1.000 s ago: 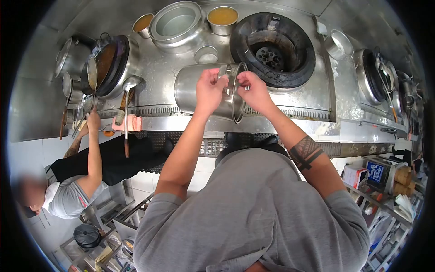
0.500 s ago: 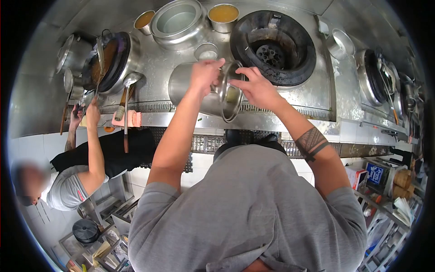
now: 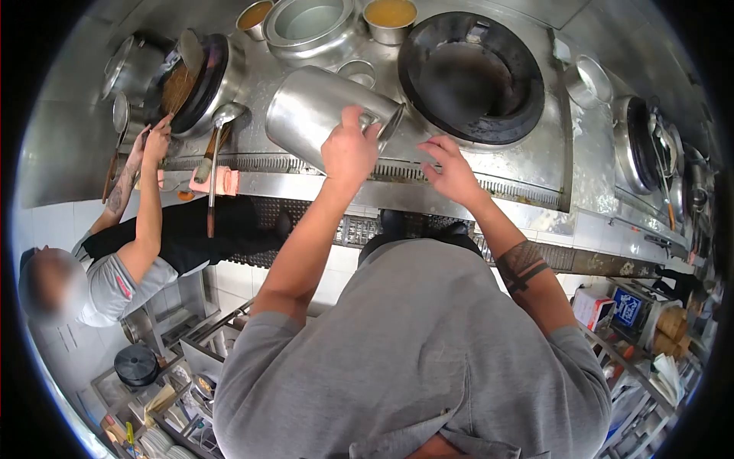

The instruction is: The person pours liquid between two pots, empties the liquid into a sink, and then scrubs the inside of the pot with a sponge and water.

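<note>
A tall stainless steel pot [image 3: 306, 107] lies tilted over on the steel counter, its mouth facing right and away from me. My left hand [image 3: 352, 151] is closed round the loop handle near the pot's rim. Just right of the rim, my right hand [image 3: 453, 170] is apart from the pot, with thumb and fingers spread and nothing between them. What is inside the pot cannot be seen from here. A black wok burner ring [image 3: 527, 76] sits beyond my right hand, its middle dark and blurred.
At left, a co-worker's hands [image 3: 157, 136] work at a wok [image 3: 218, 76]. A ladle [image 3: 228, 115] and pink cloth [image 3: 222, 181] lie by the counter edge. Behind the pot stand a large pot [image 3: 306, 52], a small bowl [image 3: 358, 73] and a container of orange liquid [image 3: 391, 34].
My right hand has come off the pot's rim and moved slightly right and down. The pot has swung, its base moving up and left, while my left hand stays on the handle.
</note>
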`<state>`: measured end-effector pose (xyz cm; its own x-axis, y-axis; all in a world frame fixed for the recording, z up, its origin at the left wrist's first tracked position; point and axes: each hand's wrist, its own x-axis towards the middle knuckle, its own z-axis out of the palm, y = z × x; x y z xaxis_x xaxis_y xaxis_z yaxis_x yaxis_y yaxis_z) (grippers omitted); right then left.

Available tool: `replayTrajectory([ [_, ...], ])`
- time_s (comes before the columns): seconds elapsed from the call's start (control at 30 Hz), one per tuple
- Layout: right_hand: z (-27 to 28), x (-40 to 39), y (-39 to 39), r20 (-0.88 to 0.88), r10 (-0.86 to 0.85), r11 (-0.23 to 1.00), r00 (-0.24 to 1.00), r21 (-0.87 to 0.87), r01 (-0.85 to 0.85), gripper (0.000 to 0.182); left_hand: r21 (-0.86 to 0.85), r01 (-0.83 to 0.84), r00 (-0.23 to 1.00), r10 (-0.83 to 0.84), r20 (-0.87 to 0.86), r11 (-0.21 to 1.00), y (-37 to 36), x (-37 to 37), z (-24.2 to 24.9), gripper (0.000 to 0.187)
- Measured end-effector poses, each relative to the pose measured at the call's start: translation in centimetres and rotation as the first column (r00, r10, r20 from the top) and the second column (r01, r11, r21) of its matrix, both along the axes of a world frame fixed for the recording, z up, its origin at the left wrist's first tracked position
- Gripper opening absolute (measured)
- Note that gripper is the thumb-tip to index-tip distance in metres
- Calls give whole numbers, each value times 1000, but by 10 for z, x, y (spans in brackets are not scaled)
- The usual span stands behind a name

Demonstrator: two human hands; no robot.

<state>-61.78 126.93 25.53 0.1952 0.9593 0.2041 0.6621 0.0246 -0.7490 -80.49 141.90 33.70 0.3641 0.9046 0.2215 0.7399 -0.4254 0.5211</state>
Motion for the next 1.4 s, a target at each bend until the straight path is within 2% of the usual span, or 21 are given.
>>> replayTrajectory([
  [0.13,6,-11,5,-54,-18,999,998,35,20,40,43,64,998,-64,-1,997,16,10,0,42],
  [0.2,12,-21,12,-296,-37,999,955,-30,30,39,-14,55,997,-55,-59,998,21,16,3,41],
  [0.23,12,-24,19,-297,-45,999,954,-24,39,39,-4,66,996,-67,-64,998,22,20,0,41],
  [0.3,9,-32,30,-486,-100,992,868,-113,52,35,-1,90,993,-90,-81,996,21,26,-2,40],
  [0.4,15,-40,42,-585,-160,987,795,-105,122,30,-15,104,990,-105,-96,994,28,37,2,39],
  [0.5,10,-37,47,-514,-185,979,838,-24,201,25,-33,133,989,-135,-58,991,33,43,2,36],
  [0.63,-29,-17,37,-478,-270,961,836,-82,263,22,-100,113,993,-110,42,989,33,44,3,35],
  [0.7,-46,-8,30,-423,-408,906,809,-301,299,20,-120,106,993,-99,61,987,34,44,1,35],
  [0.73,-48,-4,24,-425,-410,905,807,-300,301,20,-107,118,991,-109,82,987,37,44,-3,35],
  [0.8,-51,-2,15,-376,-428,865,822,-434,251,26,-89,133,987,-124,101,987,43,42,-8,35],
  [0.83,-49,-6,13,-379,-430,866,820,-430,255,26,-242,133,979,-89,183,961,47,42,-10,35],
  [0.87,-45,-13,9,-563,-380,899,733,-413,149,30,-389,144,966,-44,256,910,49,42,-9,35],
  [0.9,-42,-21,5,-723,-322,927,611,-372,49,35,-387,152,966,-53,255,909,50,42,-8,35],
  [0.97,-10,-49,6,-691,-169,968,703,-252,-15,46,-561,154,938,59,343,813,47,42,0,34],
  [1.03,15,-77,14,-624,-101,984,775,-178,-15,45,-549,151,937,58,345,822,46,39,-2,34],
  [1.07,18,-85,21,-631,-114,985,767,-175,2,45,-538,141,935,68,349,831,44,38,-1,34],
  [1.13,22,-99,31,-390,-40,983,920,-180,-34,43,-544,114,942,84,326,832,41,35,-5,34],
  [1.2,34,-106,32,-357,-87,972,930,-233,1,41,-340,119,955,-14,297,933,46,28,-20,34],
  [1.27,34,-112,36,-320,-121,957,940,-288,26,38,-351,142,954,-33,299,925,38,32,-16,32],
  [1.33,33,-122,41,-223,-180,951,958,-288,112,36,-366,34,985,32,172,930,31,32,-2,32],
  [1.4,34,-122,45,-234,-154,950,960,-302,79,35,-287,82,986,-35,164,955,30,29,-4,38],
])
